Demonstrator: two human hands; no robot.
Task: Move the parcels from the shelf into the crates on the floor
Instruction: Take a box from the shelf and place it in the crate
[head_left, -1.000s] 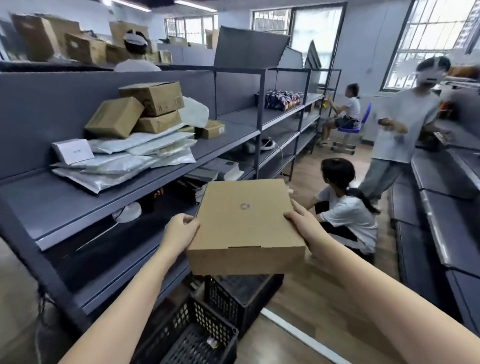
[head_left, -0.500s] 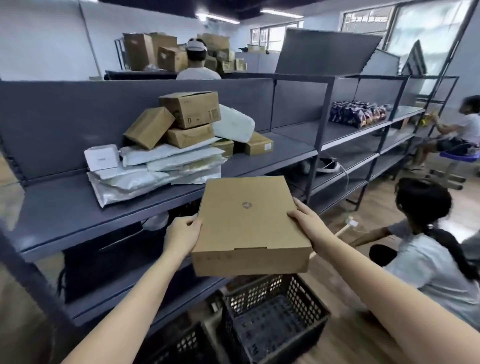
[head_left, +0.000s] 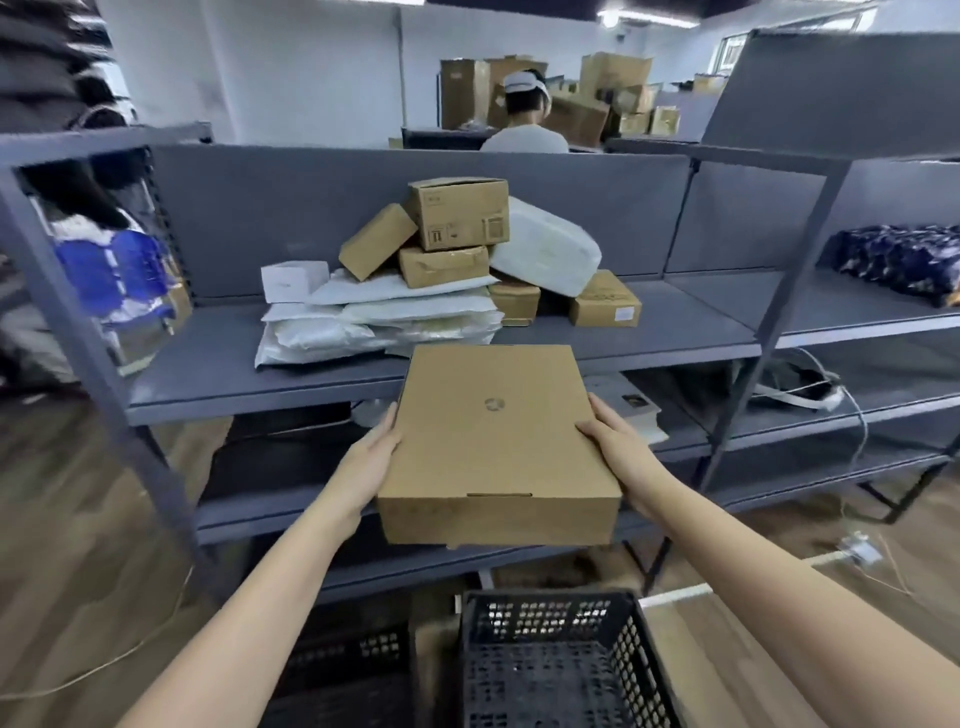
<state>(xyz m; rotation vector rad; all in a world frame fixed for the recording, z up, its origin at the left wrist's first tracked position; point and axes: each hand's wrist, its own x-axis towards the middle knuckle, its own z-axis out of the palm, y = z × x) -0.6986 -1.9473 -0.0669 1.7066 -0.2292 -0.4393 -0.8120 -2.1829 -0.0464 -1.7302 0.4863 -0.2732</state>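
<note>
The left hand (head_left: 370, 460) and right hand (head_left: 621, 451) clasp the flat cardboard box (head_left: 496, 441) by its sides; it hangs above the black crate (head_left: 561, 654). Parcels (head_left: 447, 270) lie heaped on the shelf (head_left: 675, 332).

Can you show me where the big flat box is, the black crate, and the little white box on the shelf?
flat cardboard box (head_left: 496, 431), head view, middle of its top face.
black crate (head_left: 550, 603), head view, far rim.
small white box (head_left: 294, 280), head view, its front face.
</note>
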